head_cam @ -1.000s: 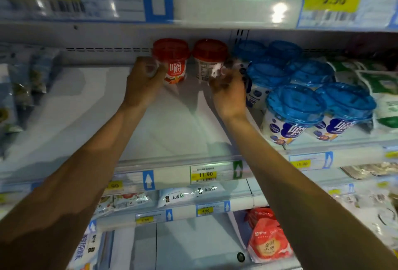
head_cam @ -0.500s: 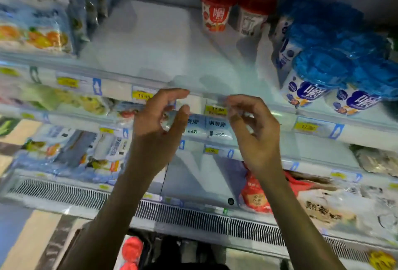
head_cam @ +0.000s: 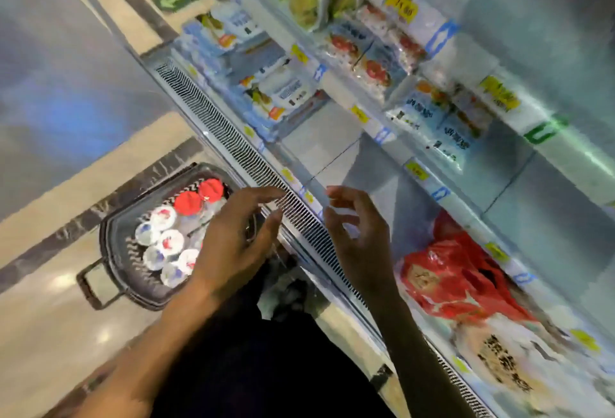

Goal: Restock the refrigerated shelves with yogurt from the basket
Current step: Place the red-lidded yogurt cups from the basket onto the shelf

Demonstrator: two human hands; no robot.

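We see the basket (head_cam: pixel 114 261) on the floor (head_cam: pixel 50 334) at lower left of the frame, and the yogurt cups (head_cam: pixel 170 241) stand inside it: white-lidded ones, with two red-lidded cups (head_cam: pixel 188 203) at its upper end. Our left hand (head_cam: pixel 229 244) hovers in front of the basket's right side, empty, fingers loosely spread. Our right hand (head_cam: pixel 359 237) hangs at centre over the vent grille (head_cam: pixel 233 141), empty, fingers lightly curled. The shelves (head_cam: pixel 466 61) fill the right, with a red bag (head_cam: pixel 459 281) on the lowest.
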